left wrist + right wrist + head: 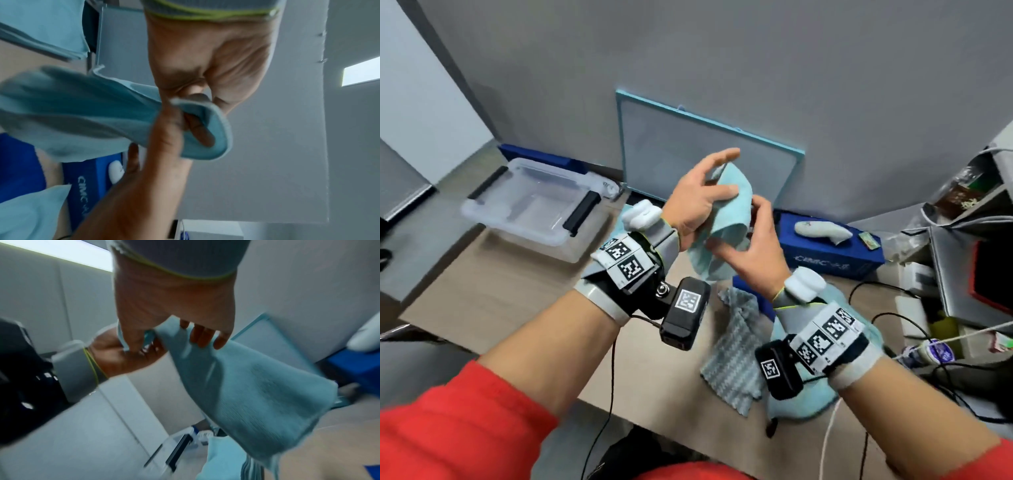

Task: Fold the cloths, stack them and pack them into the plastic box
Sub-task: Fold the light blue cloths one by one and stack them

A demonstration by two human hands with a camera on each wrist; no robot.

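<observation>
Above the table I hold a light blue cloth (732,212) in the air with both hands. My left hand (698,205) pinches its upper edge between thumb and fingers, index finger stretched out. My right hand (753,250) grips the same cloth (246,386) just below and to the right, fingers curled over its edge; most of it hangs down. The left wrist view shows the hemmed edge of the cloth (82,113) wrapped round a fingertip. The clear plastic box (517,233) with black handles stands open at the back left, nothing visible inside.
A grey striped cloth (736,349) and another light blue cloth (811,401) lie crumpled on the table under my right wrist. A folded light blue stack (41,29) sits near the blue-framed board (702,164). Blue carton (835,253), cables and clutter crowd the right.
</observation>
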